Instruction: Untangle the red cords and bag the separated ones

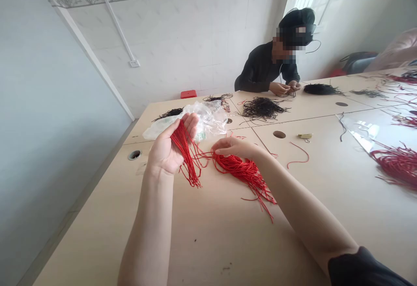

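The left hand (164, 149) lies open, palm up, with braided red cords (186, 158) draped across it. The right hand (236, 147) curls over a loose red bundle (243, 174) on the table (208, 242); any pinch cannot be told.

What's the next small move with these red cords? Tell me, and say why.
Probably tease apart the strands joining the two lots: the left hand cradles a red cord bundle, the right hand rests on a red cord pile, and loose strands span between them.
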`<state>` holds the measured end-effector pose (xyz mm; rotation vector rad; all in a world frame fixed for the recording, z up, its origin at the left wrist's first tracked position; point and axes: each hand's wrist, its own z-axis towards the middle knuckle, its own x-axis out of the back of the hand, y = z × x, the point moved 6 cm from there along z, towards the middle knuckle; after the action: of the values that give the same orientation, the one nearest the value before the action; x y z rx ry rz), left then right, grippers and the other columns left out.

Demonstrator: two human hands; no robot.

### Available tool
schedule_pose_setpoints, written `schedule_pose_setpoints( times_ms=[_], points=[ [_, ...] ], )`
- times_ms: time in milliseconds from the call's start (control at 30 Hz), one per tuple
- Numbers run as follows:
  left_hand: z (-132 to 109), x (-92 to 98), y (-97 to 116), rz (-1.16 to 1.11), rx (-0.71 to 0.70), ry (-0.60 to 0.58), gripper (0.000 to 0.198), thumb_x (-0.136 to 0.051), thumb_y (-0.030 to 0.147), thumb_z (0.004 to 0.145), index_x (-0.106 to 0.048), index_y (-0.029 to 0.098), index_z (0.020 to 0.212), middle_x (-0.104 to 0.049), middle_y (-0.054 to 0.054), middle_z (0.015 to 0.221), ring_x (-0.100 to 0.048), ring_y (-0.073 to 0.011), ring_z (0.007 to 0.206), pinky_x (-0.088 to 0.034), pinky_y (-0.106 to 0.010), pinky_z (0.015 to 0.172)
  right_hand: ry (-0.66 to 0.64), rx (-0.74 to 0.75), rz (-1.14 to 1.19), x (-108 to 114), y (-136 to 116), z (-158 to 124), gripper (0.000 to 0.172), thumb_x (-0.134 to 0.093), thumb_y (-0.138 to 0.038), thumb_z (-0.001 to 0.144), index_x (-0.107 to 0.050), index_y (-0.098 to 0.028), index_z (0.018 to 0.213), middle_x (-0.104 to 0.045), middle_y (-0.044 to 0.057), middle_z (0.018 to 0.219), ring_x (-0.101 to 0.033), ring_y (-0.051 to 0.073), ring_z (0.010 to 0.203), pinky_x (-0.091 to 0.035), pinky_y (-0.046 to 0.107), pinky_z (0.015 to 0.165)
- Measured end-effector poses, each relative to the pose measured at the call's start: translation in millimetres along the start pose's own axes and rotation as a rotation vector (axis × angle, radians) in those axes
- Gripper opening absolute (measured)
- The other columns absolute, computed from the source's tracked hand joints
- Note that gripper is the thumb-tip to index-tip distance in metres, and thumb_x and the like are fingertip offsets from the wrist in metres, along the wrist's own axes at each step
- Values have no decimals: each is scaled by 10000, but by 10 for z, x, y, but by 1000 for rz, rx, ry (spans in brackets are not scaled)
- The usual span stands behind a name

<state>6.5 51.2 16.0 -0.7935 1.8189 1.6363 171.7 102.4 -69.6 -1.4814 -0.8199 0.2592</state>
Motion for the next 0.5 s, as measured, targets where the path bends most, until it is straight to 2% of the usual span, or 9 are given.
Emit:
schedule_pose_setpoints(
  times_ms=[100, 167, 233, 367, 433, 500],
  points=[
    [-25, -55, -65, 49, 46, -31, 368, -399, 159, 959, -531, 40, 1281, -720, -159, 1066, -685, -231, 1027, -585, -310, 829, 145, 138, -69, 10, -266, -86, 303, -587, -441, 870, -687, -194, 1013, -677, 55, 942, -564, 123, 755, -448, 251, 662],
    [-37, -78, -125, 66, 90, -35, 379, -393, 185, 962, -533, 41, 1283, -705, -172, 1104, -667, -243, 1066, -571, -337, 865, 130, 272, -18, -68, -451, -151, 345, -526, -481, 902, -688, -185, 976, -664, 51, 926, -556, 124, 787, -437, 255, 702],
    [-39, -92, -190, 74, 132, -45, 370, -398, 188, 962, -549, 60, 1274, -703, -165, 1114, -668, -240, 1064, -564, -342, 878, 79, 371, 23, -175, -585, -211, 374, -492, -505, 915, -675, -179, 920, -640, 35, 864, -533, 115, 752, -419, 249, 675],
    [-15, -104, -292, 32, 176, -70, 308, -436, 141, 953, -581, 62, 1213, -737, -118, 994, -716, -184, 912, -576, -270, 810, 92, 389, -123, -315, -667, -282, 392, -518, -486, 906, -555, -175, 670, -403, -47, 581, -328, 77, 527, -271, 240, 496],
    [5, -89, -298, -26, 166, -32, 270, -422, 101, 958, -584, 63, 1170, -743, -82, 902, -724, -138, 786, -581, -222, 730, 94, 390, -198, -349, -681, -307, 405, -515, -448, 913, -498, -176, 614, -353, -51, 578, -280, 73, 513, -233, 244, 479],
    [17, -64, -261, -89, 146, 23, 246, -394, 83, 970, -578, 67, 1132, -736, -66, 851, -715, -115, 720, -577, -200, 673, 72, 398, -236, -368, -688, -321, 405, -498, -427, 922, -502, -177, 604, -372, -44, 592, -294, 76, 523, -241, 243, 485]
  ],
)
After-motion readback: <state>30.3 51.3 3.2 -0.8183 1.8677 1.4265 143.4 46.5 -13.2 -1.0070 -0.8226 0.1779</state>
